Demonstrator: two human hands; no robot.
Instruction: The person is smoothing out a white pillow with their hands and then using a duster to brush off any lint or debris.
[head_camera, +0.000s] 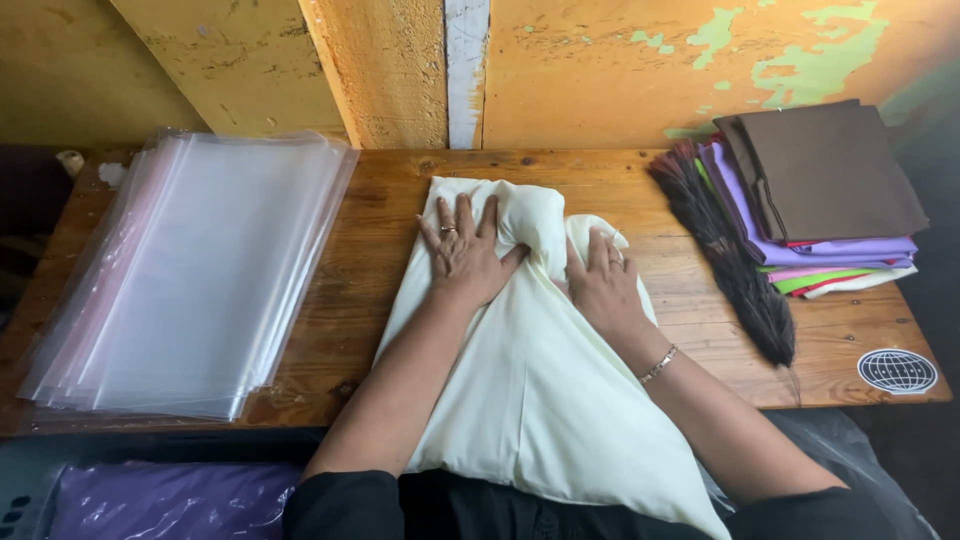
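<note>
Now both hands lie flat, fingers spread, gripping nothing: the left hand (463, 255) and right hand (603, 285) press on a cream cloth (540, 390) that lies mid-tabletop (370, 260) and hangs over the near edge toward the person. Between the palms the cloth bunches into a ridge. To smooth it well, I would judge the palms should slide outward evenly, keeping the edges square. Clear bags (200, 270) lie stacked well to the left; a brush (735, 265) and folded cloths (830, 190) sit to the right.
</note>
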